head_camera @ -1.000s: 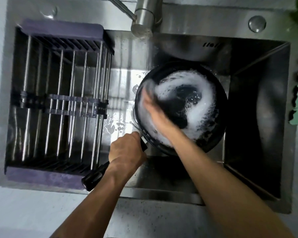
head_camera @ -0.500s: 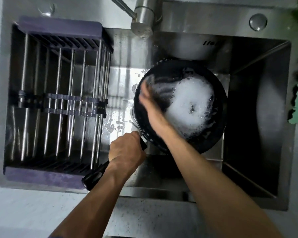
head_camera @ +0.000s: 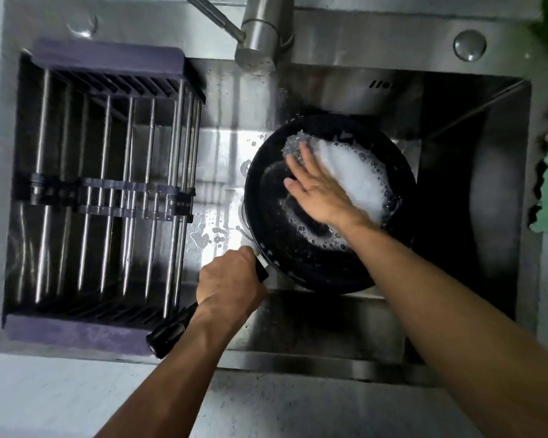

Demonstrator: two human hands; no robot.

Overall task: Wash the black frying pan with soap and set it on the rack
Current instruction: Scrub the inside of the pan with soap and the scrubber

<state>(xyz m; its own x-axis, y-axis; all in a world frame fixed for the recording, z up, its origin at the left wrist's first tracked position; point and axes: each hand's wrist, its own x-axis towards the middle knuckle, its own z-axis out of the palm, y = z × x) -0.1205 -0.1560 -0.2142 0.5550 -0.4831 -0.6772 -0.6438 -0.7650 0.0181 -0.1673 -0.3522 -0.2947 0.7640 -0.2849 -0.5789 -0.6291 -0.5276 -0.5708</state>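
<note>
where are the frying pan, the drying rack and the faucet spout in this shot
black frying pan (head_camera: 268, 235): head view, bare dark inner wall on its left side
drying rack (head_camera: 108, 189): head view, crossbar over the metal rods
faucet spout (head_camera: 260, 42): head view, the steel spout's body

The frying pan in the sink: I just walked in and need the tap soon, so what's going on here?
A person is washing the black frying pan by hand over the steel sink. The left hand grips the pan's handle, while the right hand, fingers spread flat, rubs soap foam around the inside. The drying rack to the left holds nothing visible; the pan is not yet on it.
</note>
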